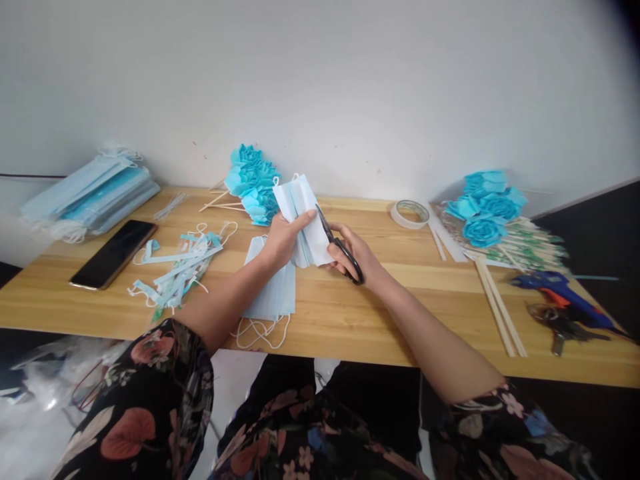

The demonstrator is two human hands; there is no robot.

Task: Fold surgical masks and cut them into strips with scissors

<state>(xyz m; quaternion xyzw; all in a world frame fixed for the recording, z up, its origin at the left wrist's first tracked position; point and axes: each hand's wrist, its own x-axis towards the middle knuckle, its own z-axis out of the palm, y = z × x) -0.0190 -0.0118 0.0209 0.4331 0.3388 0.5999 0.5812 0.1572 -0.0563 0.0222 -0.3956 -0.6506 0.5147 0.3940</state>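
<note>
My left hand (284,237) grips a light blue face mask (313,241), its thumb pressed on the front and the mask tilted above the table. In my right hand (356,248) is a pair of black-handled scissors (327,229); the blades lie along the mask's right edge, close to my left thumb. Whether the blades are cutting into it I cannot tell. Beneath my left wrist, another blue mask (273,293) lies flat with its white ear loops toward the front edge. Left of it is a heap of cut mask strips (187,263).
A stack of masks (95,193) and a phone (114,255) lie at the left. Blue fabric flowers (253,183) on sticks rest behind my left hand. At the right are tape (410,215), more blue flowers (485,207), wooden sticks (500,307), a glue gun (565,293) and keys (557,327).
</note>
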